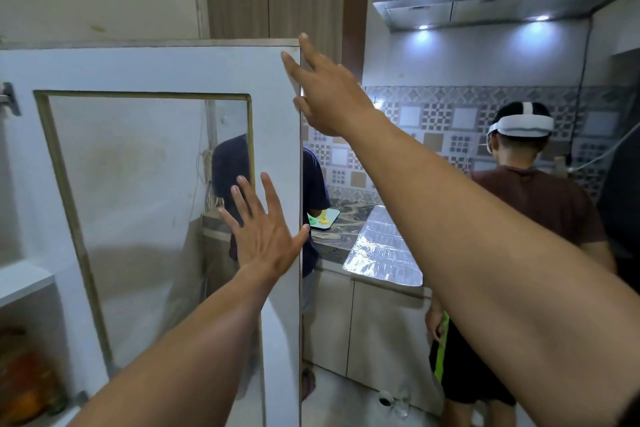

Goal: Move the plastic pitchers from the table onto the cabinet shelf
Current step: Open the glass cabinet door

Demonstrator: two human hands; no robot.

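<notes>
A white cabinet door (149, 69) with a glass pane (145, 204) stands swung open in front of me. My left hand (263, 236) is spread flat against the door near its free edge, fingers apart. My right hand (325, 94) reaches high to the door's upper right corner, its fingers touching the edge and holding nothing. The cabinet's white shelf (24, 282) shows at the far left, with blurred orange things (27, 388) on the level below. No plastic pitcher or table is in view.
Two people stand at the kitchen counter (332, 243) to the right: one (540, 218) in a brown shirt with a white head strap, one (311, 184) in dark blue behind the door. A foil-covered surface (381, 250) lies on the counter under a range hood (485, 7).
</notes>
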